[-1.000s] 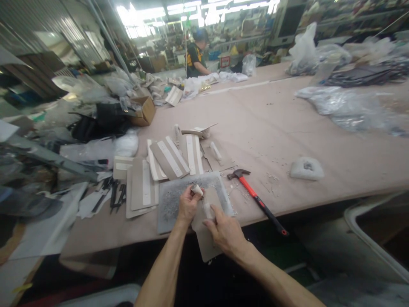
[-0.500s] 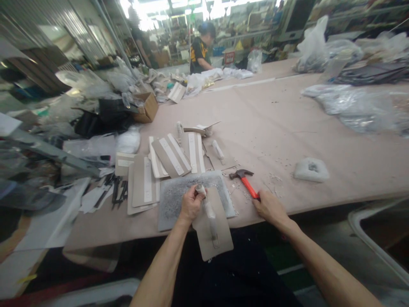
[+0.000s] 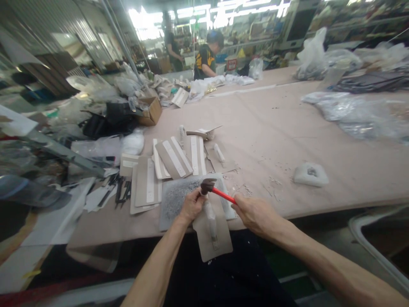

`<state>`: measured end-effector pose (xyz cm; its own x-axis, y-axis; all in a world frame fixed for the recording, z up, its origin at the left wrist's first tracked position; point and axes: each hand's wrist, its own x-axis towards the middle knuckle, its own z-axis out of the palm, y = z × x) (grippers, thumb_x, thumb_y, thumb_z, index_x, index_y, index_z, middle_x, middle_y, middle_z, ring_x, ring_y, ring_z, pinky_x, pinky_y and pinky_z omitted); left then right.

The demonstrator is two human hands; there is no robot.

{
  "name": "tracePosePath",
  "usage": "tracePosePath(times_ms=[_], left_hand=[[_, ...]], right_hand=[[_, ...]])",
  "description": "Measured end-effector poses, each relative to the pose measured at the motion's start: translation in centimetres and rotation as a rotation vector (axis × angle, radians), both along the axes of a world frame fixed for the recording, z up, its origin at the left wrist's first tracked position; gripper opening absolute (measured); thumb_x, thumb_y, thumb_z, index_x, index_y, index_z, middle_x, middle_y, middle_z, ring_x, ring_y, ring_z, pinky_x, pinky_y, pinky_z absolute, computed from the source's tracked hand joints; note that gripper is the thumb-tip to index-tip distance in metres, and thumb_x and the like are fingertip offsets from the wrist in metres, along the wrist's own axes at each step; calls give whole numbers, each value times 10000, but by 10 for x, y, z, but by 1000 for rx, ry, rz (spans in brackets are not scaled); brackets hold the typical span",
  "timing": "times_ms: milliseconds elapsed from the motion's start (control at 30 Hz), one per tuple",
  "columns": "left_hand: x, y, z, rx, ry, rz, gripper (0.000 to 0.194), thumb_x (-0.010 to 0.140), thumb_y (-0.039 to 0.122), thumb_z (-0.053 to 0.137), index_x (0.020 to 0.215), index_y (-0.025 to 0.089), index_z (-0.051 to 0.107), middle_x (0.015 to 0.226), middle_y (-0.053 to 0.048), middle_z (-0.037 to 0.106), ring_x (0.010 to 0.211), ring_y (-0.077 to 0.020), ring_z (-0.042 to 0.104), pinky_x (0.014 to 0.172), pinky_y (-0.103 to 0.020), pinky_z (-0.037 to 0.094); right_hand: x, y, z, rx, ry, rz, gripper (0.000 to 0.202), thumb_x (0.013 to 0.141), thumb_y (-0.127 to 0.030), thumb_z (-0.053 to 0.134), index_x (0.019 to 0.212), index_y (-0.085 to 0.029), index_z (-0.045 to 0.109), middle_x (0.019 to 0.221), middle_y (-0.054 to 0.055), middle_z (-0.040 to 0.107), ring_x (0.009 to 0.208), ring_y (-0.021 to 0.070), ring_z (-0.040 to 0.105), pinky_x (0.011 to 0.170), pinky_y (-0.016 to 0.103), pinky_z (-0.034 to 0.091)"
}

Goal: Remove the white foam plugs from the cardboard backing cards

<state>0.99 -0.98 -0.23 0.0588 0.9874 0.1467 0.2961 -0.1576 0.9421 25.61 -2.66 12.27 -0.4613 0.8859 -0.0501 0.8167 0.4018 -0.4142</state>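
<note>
My left hand (image 3: 193, 204) is closed around the handle end of a trowel-like tool (image 3: 220, 238), a flat beige plate with a plastic-wrapped handle, which hangs partly past the table's front edge. In my right hand (image 3: 251, 211) is a claw hammer (image 3: 223, 195) with a red handle. Its dark head is at the handle end, close to my left fingers; I cannot tell whether it touches. Beneath lies a grey slab (image 3: 174, 200) strewn with dark bits. Several similar beige plates (image 3: 174, 157) with white strips are piled just beyond it.
Small white scraps dot the pinkish tabletop (image 3: 255, 128). A white block (image 3: 310, 174) with a dark patch sits to the right. Plastic bags (image 3: 354, 113) lie farther right. At the left are black strips (image 3: 123, 190) and a cardboard box (image 3: 151, 111). A person (image 3: 206, 57) is across the table.
My right hand has brought the hammer left and over to the handle end of the trowel-like tool. My left hand keeps its hold in nearly the same place.
</note>
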Motion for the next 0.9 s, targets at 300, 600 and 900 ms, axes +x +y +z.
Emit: tracePosePath(times_ms=[300,600,900], left_hand=[[0,-3,0,53,8,30,177,854,286,622,962,205,736,760,-35,682,666,-192,607,650,-311,503],[2,-6,3,30,24,26,179,850,245,599,951,214,743,724,-2,660,640,-160,578,621,-251,461],[2,-4,-3,36,-42,66,193,788,231,673,969,206,734,799,-18,709,724,-176,649,689,-261,514]], right_hand=[[-17,1,45,380,255,-279,316,1043,-387,288,864,-213,482,630,9,520,517,133,450,521,277,306],[20,10,-31,-120,-257,-62,274,1042,-356,383,1024,-163,576,753,79,655,612,183,566,556,309,267],[24,23,-83,33,-324,-231,366,984,-230,460,1320,-115,549,1271,205,600,1095,296,598,878,392,442]])
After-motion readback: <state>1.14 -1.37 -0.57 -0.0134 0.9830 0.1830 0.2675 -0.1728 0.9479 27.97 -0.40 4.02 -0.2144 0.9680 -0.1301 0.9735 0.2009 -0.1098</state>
